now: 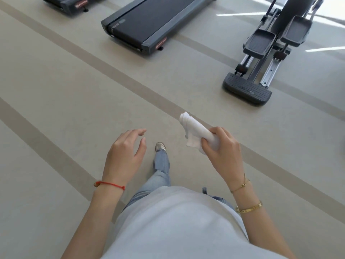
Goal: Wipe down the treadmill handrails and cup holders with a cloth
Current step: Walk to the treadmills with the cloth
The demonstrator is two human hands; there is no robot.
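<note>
Wiping is not yet starting, by my judgement: the right hand (223, 148) is curling its fingers and thumb around a rolled white cloth (197, 132), one end of the roll sticking out ahead of the knuckles and a loose corner hanging beneath, and the cloth is touching no machine. The left hand (125, 152) is hanging free, fingers relaxed and slightly spread, holding nothing. The nearest treadmill (155, 23) is lying well ahead of the person, only the rear of its belt deck showing; handrails and cup holders are falling outside the view, so their condition cannot be told. Everything in the task therefore appears to be remaining: reaching the console end, then both rails, then the holders. A second treadmill (74, 4) is showing at the upper left, and an elliptical trainer (265, 45) with two pedals and a ribbed rear step is standing at the right. The floor (56, 86) is a smooth pale beige with darker tan stripes running diagonally; daylight is glaring at the upper right. One shoe (161, 146) and a jeans leg are showing between the hands.
</note>
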